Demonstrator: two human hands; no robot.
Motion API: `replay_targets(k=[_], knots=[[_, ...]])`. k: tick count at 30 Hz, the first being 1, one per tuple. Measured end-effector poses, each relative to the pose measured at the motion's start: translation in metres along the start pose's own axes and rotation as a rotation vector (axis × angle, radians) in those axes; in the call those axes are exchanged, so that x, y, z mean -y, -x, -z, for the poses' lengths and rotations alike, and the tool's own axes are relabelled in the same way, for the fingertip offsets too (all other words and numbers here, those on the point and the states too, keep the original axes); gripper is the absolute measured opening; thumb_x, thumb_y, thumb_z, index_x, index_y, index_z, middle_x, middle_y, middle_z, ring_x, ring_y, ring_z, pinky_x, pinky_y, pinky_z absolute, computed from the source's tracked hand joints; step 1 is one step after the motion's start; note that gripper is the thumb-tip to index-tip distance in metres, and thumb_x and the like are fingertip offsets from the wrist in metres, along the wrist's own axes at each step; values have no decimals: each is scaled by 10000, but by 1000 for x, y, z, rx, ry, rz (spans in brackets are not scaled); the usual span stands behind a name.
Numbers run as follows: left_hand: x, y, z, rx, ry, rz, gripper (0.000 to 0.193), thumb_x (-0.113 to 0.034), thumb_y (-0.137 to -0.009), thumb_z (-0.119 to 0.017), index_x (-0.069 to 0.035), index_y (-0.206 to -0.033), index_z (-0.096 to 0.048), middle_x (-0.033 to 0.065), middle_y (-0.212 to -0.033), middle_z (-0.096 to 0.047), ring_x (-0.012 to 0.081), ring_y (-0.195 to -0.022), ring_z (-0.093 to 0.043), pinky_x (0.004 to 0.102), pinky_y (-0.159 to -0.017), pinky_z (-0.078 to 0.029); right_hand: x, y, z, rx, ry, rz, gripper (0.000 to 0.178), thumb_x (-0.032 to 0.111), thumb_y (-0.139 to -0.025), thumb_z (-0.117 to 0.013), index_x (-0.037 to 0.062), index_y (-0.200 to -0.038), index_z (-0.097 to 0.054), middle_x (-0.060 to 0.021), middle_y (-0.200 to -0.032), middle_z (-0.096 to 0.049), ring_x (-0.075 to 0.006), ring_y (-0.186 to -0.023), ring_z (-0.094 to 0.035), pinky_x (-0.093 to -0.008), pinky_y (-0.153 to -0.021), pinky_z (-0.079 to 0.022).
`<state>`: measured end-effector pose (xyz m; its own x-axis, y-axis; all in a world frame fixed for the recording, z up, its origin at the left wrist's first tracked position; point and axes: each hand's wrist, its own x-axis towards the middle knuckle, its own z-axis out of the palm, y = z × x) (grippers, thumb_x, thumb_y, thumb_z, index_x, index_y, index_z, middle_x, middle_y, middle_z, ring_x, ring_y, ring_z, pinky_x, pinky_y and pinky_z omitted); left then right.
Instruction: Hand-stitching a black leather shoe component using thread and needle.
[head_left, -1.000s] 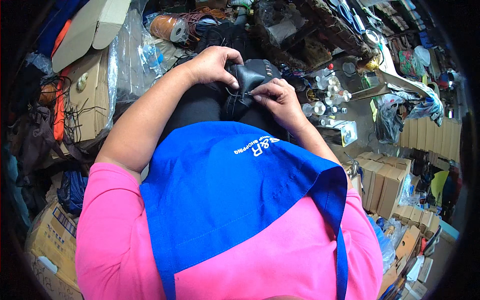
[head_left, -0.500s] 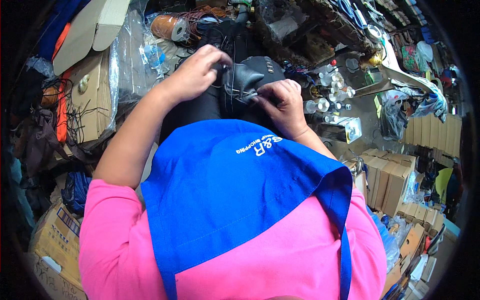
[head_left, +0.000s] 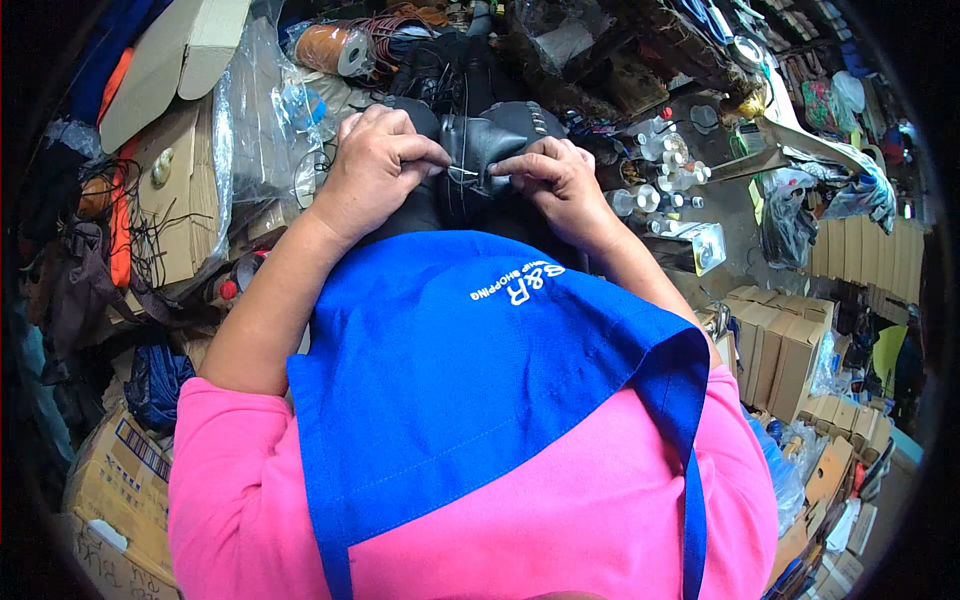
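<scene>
A black leather piece (head_left: 485, 140), perhaps a shoe upper, rests on my lap over dark trousers. Thin pale thread (head_left: 463, 172) crosses its near edge, with a dark strand running up from it. At its left side my left hand (head_left: 375, 165) has thumb and forefinger pinched together at the thread's end; whether a needle is there is too small to see. My right hand (head_left: 555, 180) grips the leather's right edge between thumb and fingers. A blue apron (head_left: 440, 340) covers my front.
To the right, several clear bottles (head_left: 655, 170) stand beside a clear box (head_left: 705, 248). Stacked cardboard boxes (head_left: 775, 345) lie farther right. On the left are flattened cardboard (head_left: 185, 200) and clear plastic wrap (head_left: 255, 120). An orange thread spool (head_left: 335, 50) sits beyond my left hand.
My left hand has moved down and toward me, from above the leather to its left edge. The right hand has shifted slightly left, and the leather lies flatter.
</scene>
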<state>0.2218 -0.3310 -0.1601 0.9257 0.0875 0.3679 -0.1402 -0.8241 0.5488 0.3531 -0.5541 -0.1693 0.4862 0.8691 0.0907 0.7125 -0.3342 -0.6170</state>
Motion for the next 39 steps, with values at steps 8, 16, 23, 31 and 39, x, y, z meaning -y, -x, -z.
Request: replay_targets(k=[8,16,23,31,39], knots=[[-1,0,-3,-1,-26,-23,172,-96,-674,-745,-195,-813,-739,-12,-712,-478,180,-773,-494,339,-782,-346,-5,-6,1,-29,-71,74,362,-36,-686,-607,177,-949,-736,2,-752,-557,-170,-757,-534,-309,-726,-412],[1,5,-7,38,20,-63,217,-58,-686,-722,-192,-856,-740,-18,-736,-505,187,-798,-505,344,-788,-354,-8,-6,2,74,-122,-27,312,118,-757,-666,285,-1010,-739,44,-805,-603,-162,-874,-542,-338,-835,-324],[18,4,-11,94,137,-11,273,-45,-703,-709,-206,-920,-747,-22,-747,-541,188,-845,-529,328,-833,-357,-5,-8,-3,5,-71,23,248,140,-761,-730,175,-1006,-738,3,-823,-656,-145,-838,-563,-306,-827,-409],[7,3,-19,90,139,114,135,-136,-701,-745,-121,-820,-684,7,-807,-642,181,-856,-569,365,-871,-345,4,-9,-12,-2,-86,-140,250,248,-741,-755,247,-991,-739,46,-807,-666,-136,-878,-522,-373,-879,-256],[6,-5,-27,47,169,71,131,-132,-676,-765,-121,-772,-677,-12,-773,-640,193,-835,-569,363,-858,-359,11,-20,-20,-34,-136,-168,157,316,-714,-771,189,-791,-719,34,-768,-660,-154,-907,-517,-376,-885,-231]])
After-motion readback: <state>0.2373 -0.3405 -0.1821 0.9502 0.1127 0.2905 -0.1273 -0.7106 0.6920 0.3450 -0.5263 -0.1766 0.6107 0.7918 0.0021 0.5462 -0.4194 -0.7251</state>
